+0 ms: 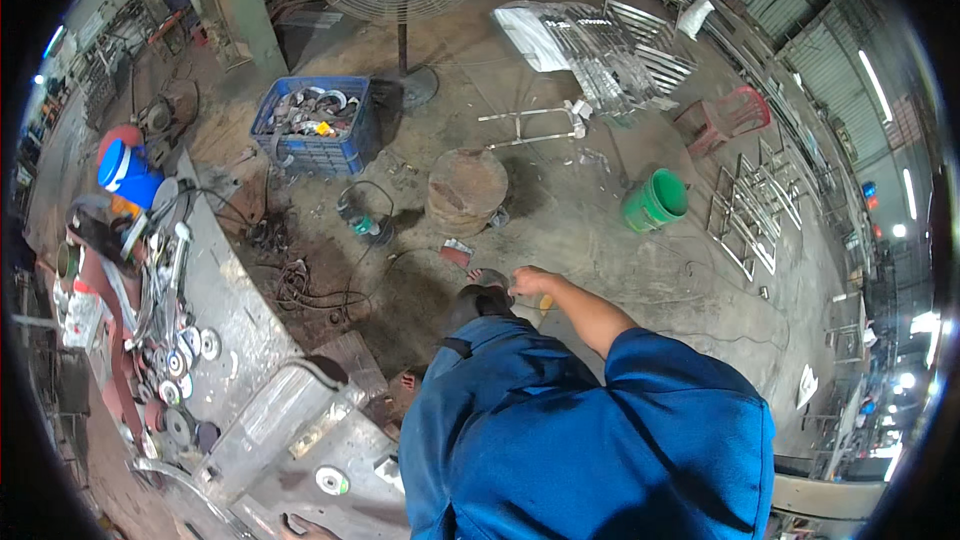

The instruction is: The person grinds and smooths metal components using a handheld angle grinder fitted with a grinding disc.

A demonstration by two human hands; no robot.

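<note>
My right arm stretches forward and down past my blue shirt. At its end, my right hand [530, 281] is closed, with the fingertips at the edge of a small grey round disc [490, 278] low over the floor near my foot. The disc's exact kind is too small to tell. Only a bit of my left hand [308, 530] shows at the lower edge, resting on the metal worktable [265, 330] with fingers apart and nothing visible in them. On the tabletop nearby lies a white-faced abrasive disc [332, 481].
Several grinding discs [180, 365] and abrasive belts crowd the table's left side. Ahead stand a rusty drum [467, 185], a blue crate [315, 155] of scrap, a green bucket [655, 202] and a fan [400, 35]. Cables [315, 290] trail over the floor; metal frames [752, 210] lie right.
</note>
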